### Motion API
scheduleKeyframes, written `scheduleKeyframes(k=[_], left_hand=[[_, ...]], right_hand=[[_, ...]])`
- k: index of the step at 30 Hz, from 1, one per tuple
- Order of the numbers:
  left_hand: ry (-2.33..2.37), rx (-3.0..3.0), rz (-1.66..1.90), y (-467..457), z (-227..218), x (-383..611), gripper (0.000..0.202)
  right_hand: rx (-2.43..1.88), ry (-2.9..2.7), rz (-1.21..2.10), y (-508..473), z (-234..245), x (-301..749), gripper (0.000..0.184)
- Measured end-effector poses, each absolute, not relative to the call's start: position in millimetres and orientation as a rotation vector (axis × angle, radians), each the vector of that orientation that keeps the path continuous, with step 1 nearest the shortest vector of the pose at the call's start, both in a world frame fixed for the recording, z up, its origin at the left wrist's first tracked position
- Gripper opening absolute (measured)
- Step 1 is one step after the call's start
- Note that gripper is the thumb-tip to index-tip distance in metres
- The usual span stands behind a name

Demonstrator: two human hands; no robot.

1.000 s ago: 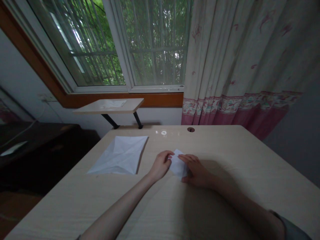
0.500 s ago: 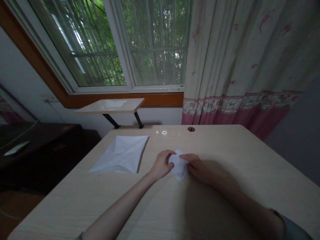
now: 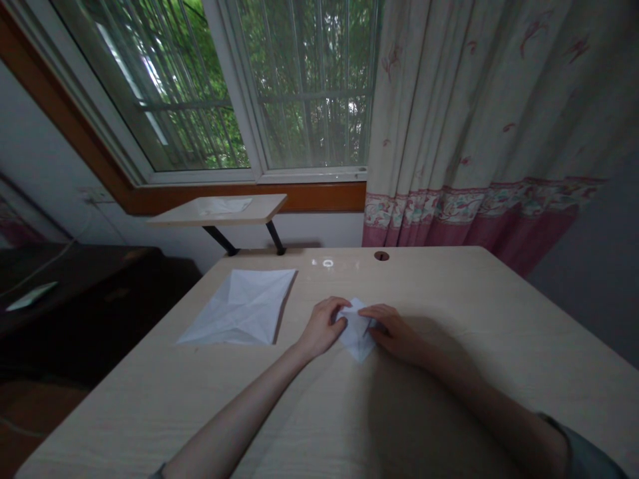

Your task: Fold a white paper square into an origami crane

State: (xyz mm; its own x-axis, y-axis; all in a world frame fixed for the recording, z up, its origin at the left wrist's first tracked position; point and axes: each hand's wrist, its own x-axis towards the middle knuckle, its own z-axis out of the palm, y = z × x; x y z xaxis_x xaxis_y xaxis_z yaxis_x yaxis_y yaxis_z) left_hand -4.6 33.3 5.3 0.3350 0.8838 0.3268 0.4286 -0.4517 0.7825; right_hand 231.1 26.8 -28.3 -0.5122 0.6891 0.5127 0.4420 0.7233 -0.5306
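A small folded white paper (image 3: 358,344), roughly diamond-shaped, lies on the wooden desk (image 3: 299,412) with one corner pointing toward me. My left hand (image 3: 325,326) grips its left edge, thumb and fingers curled against it. On the opposite edge, my right hand (image 3: 392,332) has its fingers over the top and the thumb at the side. Parts of the paper are hidden under the fingers. To the left rests a larger creased sheet of white paper (image 3: 249,306), unfolded, with its right edge lifted a little off the desk.
A raised shelf (image 3: 264,209) on black legs stands at the desk's back left, with white paper (image 3: 227,205) on it. A round cable hole (image 3: 381,256) sits near the back edge. Behind are a barred window and a curtain (image 3: 424,133). A dark table (image 3: 74,279) is at far left.
Both hands stay on the small paper in nearly the same place. My right thumb has shifted slightly at the paper's right side. The larger sheet has not moved.
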Motion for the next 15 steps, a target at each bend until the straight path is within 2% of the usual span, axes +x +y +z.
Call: scheduleKeyframes(k=[5, 15], left_hand=[[1.152, 2.024, 1.017, 32, 7, -4, 0.028], [1.167, 2.116, 1.047, 29, 7, -3, 0.024]], right_hand=[[-0.885, -2.146, 0.446, 27, -25, 229, 0.028], [-1.035, -2.004, 0.569, 24, -13, 224, 0.041]])
